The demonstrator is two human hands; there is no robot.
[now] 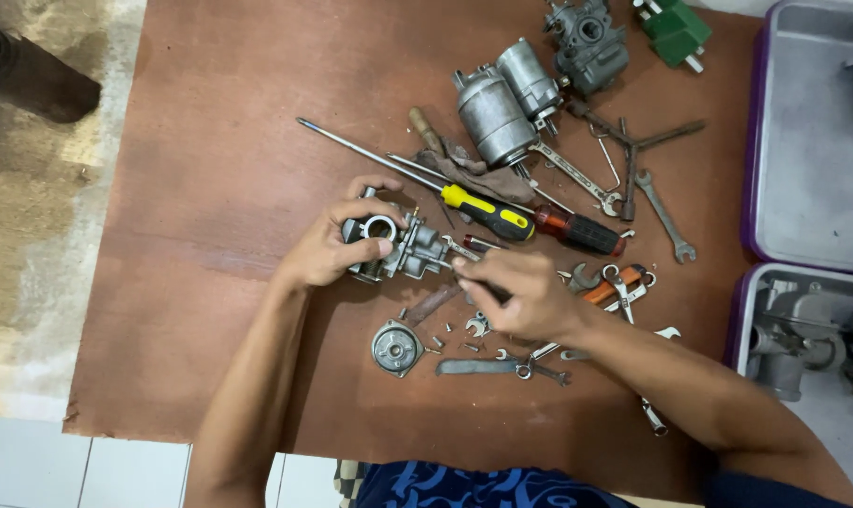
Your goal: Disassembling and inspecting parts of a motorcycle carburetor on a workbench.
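Both hands work a grey carburettor body at the desk's centre: left hand clamps it, right hand, at three o'clock, pinches a thin tool. Steady bracing and straight, gentle pressure seem wise.

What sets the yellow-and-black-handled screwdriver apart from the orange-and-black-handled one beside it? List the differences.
1. Colour: the yellow-and-black-handled screwdriver has a bright yellow grip; the orange-and-black-handled screwdriver has a translucent reddish-orange one.
2. Shaft: the yellow one's long steel shaft lies fully exposed, while much of the orange one's shaft is hidden under the yellow handle and the brown rag.
3. Place: the yellow one's handle lies nearer the left hand.

Both lie flat on the brown board, handles pointing right, untouched.
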